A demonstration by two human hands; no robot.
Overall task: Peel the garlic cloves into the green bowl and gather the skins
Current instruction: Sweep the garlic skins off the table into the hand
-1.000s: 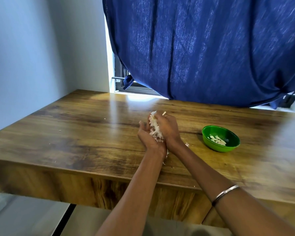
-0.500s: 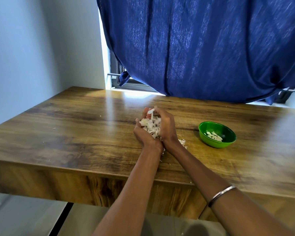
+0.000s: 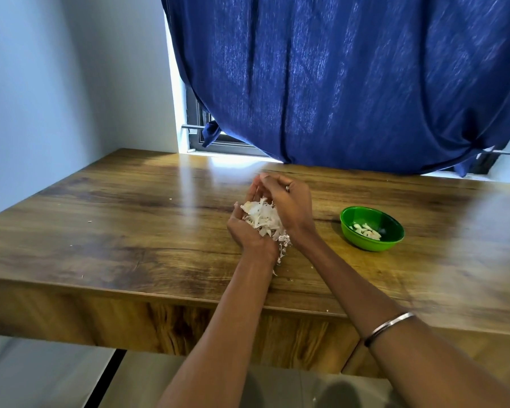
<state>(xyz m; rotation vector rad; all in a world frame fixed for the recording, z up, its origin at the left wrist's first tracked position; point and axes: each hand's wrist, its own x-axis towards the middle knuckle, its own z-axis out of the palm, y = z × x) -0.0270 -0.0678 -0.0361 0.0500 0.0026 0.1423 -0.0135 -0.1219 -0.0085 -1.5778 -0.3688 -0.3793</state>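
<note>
Both hands, left hand and right hand, have lifted the cupped skins off the bench, so gathering looks nearly done.

Home room: wood-grain table against window, blue curtain knotted aside, plain painted walls.

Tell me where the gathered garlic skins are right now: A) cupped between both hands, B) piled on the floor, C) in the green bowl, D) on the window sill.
A: the garlic skins sit cupped between the left hand and right hand; the green bowl holds only peeled cloves.
</note>
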